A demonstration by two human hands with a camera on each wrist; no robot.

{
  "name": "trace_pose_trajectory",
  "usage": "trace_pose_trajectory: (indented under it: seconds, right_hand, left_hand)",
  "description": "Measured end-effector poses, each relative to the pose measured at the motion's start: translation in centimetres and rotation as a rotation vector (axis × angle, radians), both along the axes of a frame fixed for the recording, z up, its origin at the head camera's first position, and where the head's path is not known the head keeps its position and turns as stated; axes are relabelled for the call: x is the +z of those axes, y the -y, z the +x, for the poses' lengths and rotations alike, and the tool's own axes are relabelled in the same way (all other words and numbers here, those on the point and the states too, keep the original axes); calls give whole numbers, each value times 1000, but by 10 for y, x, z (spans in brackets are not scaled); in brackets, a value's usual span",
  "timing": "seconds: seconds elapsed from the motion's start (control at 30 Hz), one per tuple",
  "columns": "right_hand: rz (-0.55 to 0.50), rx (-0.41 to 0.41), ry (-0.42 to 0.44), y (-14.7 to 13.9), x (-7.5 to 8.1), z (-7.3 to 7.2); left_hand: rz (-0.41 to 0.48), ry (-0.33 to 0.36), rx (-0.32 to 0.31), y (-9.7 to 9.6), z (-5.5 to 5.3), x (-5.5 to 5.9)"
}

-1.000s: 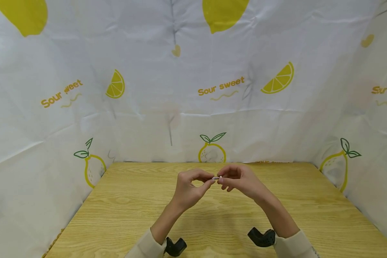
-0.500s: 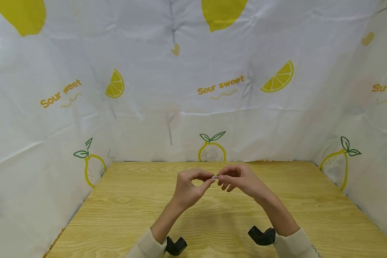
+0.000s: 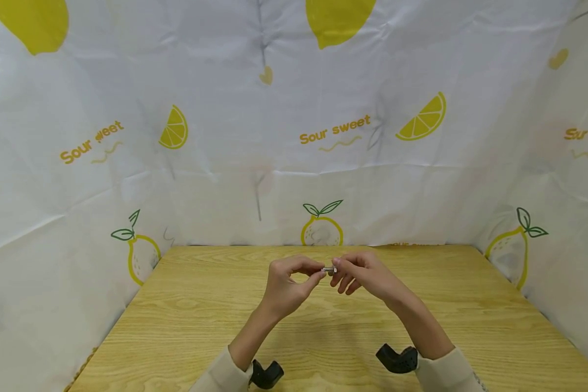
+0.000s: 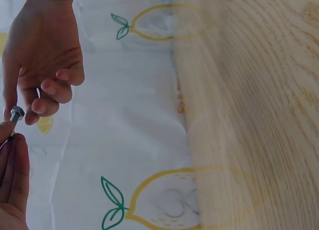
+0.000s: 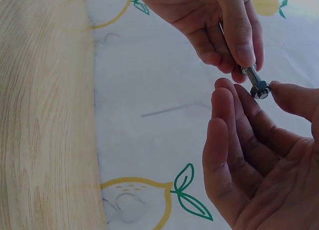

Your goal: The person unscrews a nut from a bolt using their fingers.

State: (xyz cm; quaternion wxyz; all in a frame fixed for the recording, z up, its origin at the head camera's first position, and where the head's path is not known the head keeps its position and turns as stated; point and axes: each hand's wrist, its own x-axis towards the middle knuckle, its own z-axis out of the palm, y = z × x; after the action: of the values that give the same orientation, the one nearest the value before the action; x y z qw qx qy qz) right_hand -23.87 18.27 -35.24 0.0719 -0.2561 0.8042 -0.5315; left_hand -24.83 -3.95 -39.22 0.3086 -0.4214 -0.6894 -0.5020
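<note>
My left hand [image 3: 286, 286] pinches one end of a small silver bolt [image 5: 254, 78] between thumb and fingers. The threaded shank shows in the right wrist view, pointing towards my right hand [image 3: 365, 275]. A hex nut [image 5: 259, 90] sits at that end of the shank. My right hand has the nut between its thumb and index finger, and the thumb tip touches its side. The other right fingers are loosely bent and apart from the bolt. In the left wrist view the shiny hex end [image 4: 18, 111] shows between both hands. Left fingertips hide the bolt's other end.
Both hands are above a wood-grain table [image 3: 201, 316]. A white sheet with lemon prints [image 3: 225, 136] rises behind the table and on both sides. Black wrist-camera mounts [image 3: 397, 359] stick out from the sleeve cuffs [image 3: 443, 373].
The right thumb has moved up over the bolt's end, and the fingers have spread, so more of the hex end shows. The left hand has stayed in place with its grip.
</note>
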Motion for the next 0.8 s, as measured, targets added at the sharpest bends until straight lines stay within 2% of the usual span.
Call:
trace_pose_trajectory:
  seconds: [0.2,0.37,0.6,0.8]
  right_hand:
    - [-33,18,10,0,-1,0]
    - [-69,12,-28,-2,-1,2]
    - [-113,12,-56,-2,-3,3]
    - [-68,-12,-56,-1,-1,3]
  left_hand:
    - [2,-4,-3,1,1,1]
    - [3,-7,-9,1,0,0]
    - [11,22,-10,0,1,0]
    - [21,5,-22,0,1,0]
